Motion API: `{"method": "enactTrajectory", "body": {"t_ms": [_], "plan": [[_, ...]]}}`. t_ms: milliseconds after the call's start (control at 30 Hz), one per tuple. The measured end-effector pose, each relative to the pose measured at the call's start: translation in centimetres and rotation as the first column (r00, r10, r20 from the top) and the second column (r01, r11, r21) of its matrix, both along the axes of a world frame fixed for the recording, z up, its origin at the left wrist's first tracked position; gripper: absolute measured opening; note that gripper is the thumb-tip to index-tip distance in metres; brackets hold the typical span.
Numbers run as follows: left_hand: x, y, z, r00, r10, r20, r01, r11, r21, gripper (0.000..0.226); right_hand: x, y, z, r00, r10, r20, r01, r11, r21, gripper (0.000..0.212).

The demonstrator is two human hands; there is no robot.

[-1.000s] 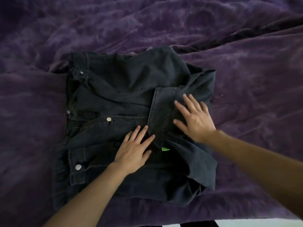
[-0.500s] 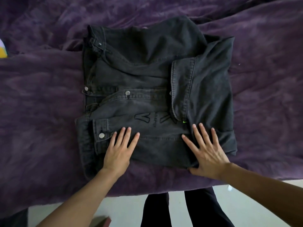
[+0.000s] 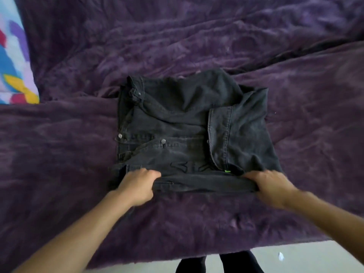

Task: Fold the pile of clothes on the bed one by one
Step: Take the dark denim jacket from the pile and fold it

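Observation:
A black denim jacket [image 3: 183, 123] with silver buttons lies partly folded on the purple bed cover [image 3: 197, 42], its sleeves tucked over the front. My left hand [image 3: 137, 184] grips the jacket's near edge at the left corner. At the right corner of that edge my right hand [image 3: 269, 184] is closed on the fabric. The near edge is lifted and rolled a little between the two hands. A small green tag [image 3: 227, 171] shows just above the raised edge.
A bright multicoloured cloth [image 3: 13, 62] lies at the far left edge of the bed. The bed's near edge runs along the bottom, with pale floor [image 3: 305, 257] and the person's dark trouser legs [image 3: 218, 263] below it.
Both hands lay flat and open on the jacket's lower part before. Now they have slid to the near edge and closed on it, lifting it slightly.

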State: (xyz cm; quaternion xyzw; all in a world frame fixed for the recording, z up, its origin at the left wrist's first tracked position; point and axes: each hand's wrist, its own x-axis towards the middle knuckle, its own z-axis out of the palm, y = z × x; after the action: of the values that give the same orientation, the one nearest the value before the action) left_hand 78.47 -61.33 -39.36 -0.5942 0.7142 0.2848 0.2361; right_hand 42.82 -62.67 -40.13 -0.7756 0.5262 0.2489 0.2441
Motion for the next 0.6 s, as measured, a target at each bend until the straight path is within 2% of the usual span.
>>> {"method": "enactTrajectory", "body": {"t_ms": [67, 133, 200, 267, 300, 367, 400, 433, 467, 500, 533, 600], "plan": [[0.5, -4.5, 2.0, 0.995, 0.058, -0.075, -0.050, 0.993, 0.106, 0.045, -0.2, -5.4, 2.7, 0.999, -0.048, 0.009, 0.046, 0.988, 0.145, 0.042], [1.1, -10.1, 3.9, 0.986, 0.097, -0.133, -0.076, 0.985, 0.156, 0.025, 0.2, -11.8, 4.7, 0.985, -0.160, 0.061, 0.138, 0.955, 0.264, 0.032], [1.9, -16.5, 5.0, 0.990, 0.089, -0.111, -0.079, 0.993, 0.091, 0.019, 0.8, -18.8, 5.4, 0.978, -0.190, 0.086, 0.166, 0.958, 0.233, 0.030], [2.4, -22.4, 5.1, 0.984, 0.172, -0.048, -0.176, 0.980, -0.093, 0.028, 1.7, -25.4, 5.5, 0.972, -0.216, 0.088, 0.212, 0.976, 0.050, 0.039], [2.7, -24.7, 4.8, 0.970, 0.241, -0.009, -0.235, 0.936, -0.261, 0.037, 2.0, -28.0, 5.4, 0.969, -0.230, 0.086, 0.237, 0.967, -0.097, 0.048], [2.6, -26.8, 3.8, 0.939, 0.342, 0.049, -0.238, 0.743, -0.625, 0.043, 2.3, -30.5, 4.4, 0.959, -0.259, 0.114, 0.283, 0.882, -0.376, 0.057], [2.1, -26.8, 3.0, 0.945, 0.326, 0.029, -0.199, 0.642, -0.741, 0.040, 2.3, -30.5, 3.6, 0.961, -0.232, 0.153, 0.278, 0.836, -0.474, 0.058], [1.4, -26.2, 2.0, 0.965, 0.260, 0.009, -0.152, 0.589, -0.794, 0.038, 2.4, -29.7, 2.3, 0.970, -0.160, 0.185, 0.237, 0.801, -0.550, 0.058], [0.6, -25.1, 0.6, 0.985, 0.175, 0.007, -0.098, 0.587, -0.803, 0.038, 2.5, -28.5, 0.9, 0.978, -0.067, 0.199, 0.175, 0.781, -0.599, 0.059], [0.1, -23.8, -1.0, 0.994, 0.105, 0.028, -0.045, 0.633, -0.773, 0.041, 2.4, -27.2, -0.8, 0.981, 0.014, 0.195, 0.110, 0.786, -0.608, 0.061], [-0.1, -22.3, -2.8, 0.994, 0.078, 0.072, -0.005, 0.713, -0.701, 0.046, 2.1, -26.0, -2.5, 0.986, 0.058, 0.159, 0.044, 0.822, -0.568, 0.063], [0.6, -20.3, -6.5, 0.972, 0.102, 0.210, 0.022, 0.856, -0.516, 0.059, 0.8, -24.4, -5.9, 0.999, 0.035, 0.041, -0.015, 0.908, -0.419, 0.067]]}}
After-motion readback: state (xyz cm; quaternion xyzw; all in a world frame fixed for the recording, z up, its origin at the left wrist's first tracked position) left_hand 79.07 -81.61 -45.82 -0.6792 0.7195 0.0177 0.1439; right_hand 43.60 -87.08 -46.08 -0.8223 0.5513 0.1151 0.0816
